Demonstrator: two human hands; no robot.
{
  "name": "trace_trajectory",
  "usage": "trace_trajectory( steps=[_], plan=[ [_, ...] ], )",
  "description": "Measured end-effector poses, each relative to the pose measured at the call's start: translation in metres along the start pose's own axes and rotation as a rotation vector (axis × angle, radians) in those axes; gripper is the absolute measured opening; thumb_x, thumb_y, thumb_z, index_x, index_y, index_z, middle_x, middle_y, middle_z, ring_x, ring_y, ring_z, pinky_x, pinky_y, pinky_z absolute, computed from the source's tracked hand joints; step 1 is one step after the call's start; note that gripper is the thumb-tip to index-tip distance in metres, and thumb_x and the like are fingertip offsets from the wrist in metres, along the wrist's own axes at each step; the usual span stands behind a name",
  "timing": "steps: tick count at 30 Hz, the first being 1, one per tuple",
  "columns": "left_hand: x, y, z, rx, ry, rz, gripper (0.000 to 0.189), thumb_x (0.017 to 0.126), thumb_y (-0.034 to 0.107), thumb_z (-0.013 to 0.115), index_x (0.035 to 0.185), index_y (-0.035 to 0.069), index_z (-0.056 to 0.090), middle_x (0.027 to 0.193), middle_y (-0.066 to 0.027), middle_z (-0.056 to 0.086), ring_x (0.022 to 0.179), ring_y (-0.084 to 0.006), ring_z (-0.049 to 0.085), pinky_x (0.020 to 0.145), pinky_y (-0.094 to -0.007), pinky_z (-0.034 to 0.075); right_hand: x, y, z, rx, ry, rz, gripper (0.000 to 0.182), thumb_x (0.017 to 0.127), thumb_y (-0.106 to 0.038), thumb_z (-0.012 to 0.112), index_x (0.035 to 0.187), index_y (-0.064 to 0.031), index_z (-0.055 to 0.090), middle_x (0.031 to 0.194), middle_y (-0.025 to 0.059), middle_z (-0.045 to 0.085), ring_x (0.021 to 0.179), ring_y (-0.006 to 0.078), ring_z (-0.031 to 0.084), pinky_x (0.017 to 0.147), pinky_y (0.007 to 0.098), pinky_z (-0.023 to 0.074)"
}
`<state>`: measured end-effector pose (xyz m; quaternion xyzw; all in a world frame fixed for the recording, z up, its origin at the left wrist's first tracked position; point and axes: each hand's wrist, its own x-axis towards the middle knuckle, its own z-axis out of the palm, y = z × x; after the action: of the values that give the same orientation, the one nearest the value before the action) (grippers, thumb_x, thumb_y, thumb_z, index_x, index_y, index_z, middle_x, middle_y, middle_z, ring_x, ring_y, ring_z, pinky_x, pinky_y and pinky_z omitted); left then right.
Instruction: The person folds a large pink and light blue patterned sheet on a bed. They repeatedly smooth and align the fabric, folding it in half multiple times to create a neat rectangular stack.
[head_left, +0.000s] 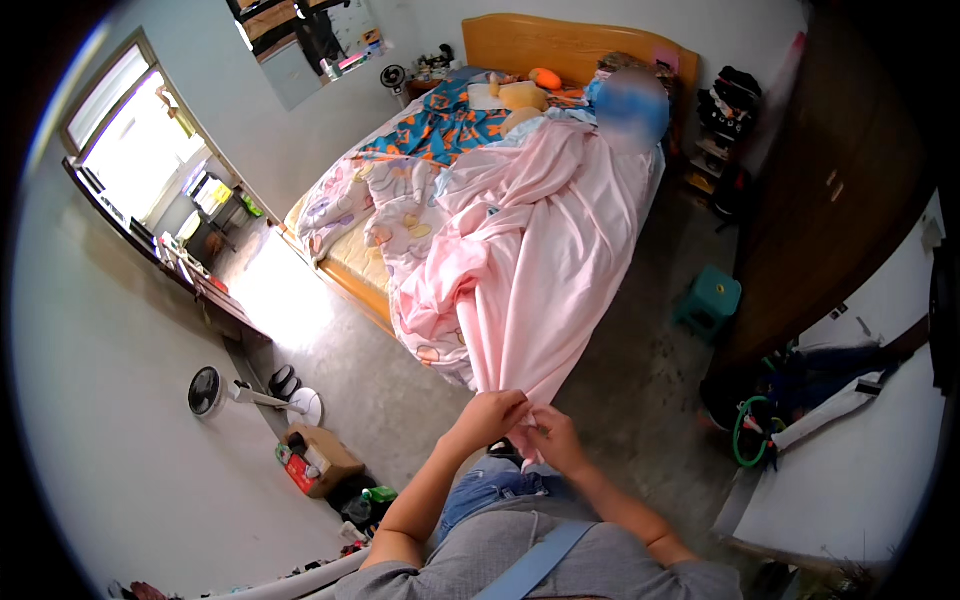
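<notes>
A pink cloth cover lies spread and rumpled over the right side of a wooden bed. From the foot of the bed it is drawn tight towards me, narrowing to gathered folds. My left hand grips the gathered fabric, knuckles up. Just right of it, my right hand pinches the same cover near its end. A short loose tip of the cloth hangs below my hands, in front of my jeans. Under the pink cover lies a pale patterned quilt, partly hidden.
The bed's headboard is against the far wall. A green plastic stool stands right of the bed, beside a dark wardrobe. At left are a white standing fan, a cardboard box and a doorway. Something blue near the pillows is blurred.
</notes>
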<state>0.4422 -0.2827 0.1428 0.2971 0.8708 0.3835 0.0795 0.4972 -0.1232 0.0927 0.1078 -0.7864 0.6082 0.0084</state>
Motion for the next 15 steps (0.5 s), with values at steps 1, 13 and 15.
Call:
trace_trajectory(
  steps=[1, 13, 15],
  plan=[
    [0.002, -0.001, 0.000, -0.022, 0.011, 0.014, 0.014, 0.085, 0.016, 0.054, 0.082, 0.003, 0.058, 0.070, -0.0178, 0.057, 0.067, -0.0363, 0.057, 0.060, -0.0415, 0.045, 0.000, -0.008, -0.001, 0.022, 0.067, -0.080, 0.020, 0.077, -0.013, 0.063, 0.089, 0.0023, 0.062, 0.102, 0.0142, 0.058, 0.088, 0.0286, 0.057, 0.071, 0.0348, 0.0457],
    [0.011, -0.029, -0.008, 0.185, 0.148, 0.133, 0.066, 0.065, 0.009, 0.060, 0.128, 0.008, 0.040, 0.129, -0.0125, 0.041, 0.125, -0.0320, 0.032, 0.105, -0.0515, 0.015, 0.018, -0.014, -0.006, 0.329, 0.459, 0.081, 0.011, 0.088, -0.006, 0.053, 0.095, 0.0005, 0.060, 0.064, -0.0027, 0.053, 0.051, 0.0025, 0.042, 0.045, 0.0200, 0.0335],
    [0.002, -0.045, -0.009, 0.265, 0.162, 0.097, 0.068, 0.067, 0.014, 0.064, 0.130, 0.010, 0.039, 0.132, -0.0114, 0.039, 0.127, -0.0317, 0.030, 0.105, -0.0538, 0.013, 0.022, -0.020, -0.004, 0.343, 0.524, 0.084, 0.010, 0.089, -0.008, 0.053, 0.088, 0.0001, 0.060, 0.061, -0.0037, 0.050, 0.052, 0.0025, 0.042, 0.046, 0.0201, 0.0333]
  ],
)
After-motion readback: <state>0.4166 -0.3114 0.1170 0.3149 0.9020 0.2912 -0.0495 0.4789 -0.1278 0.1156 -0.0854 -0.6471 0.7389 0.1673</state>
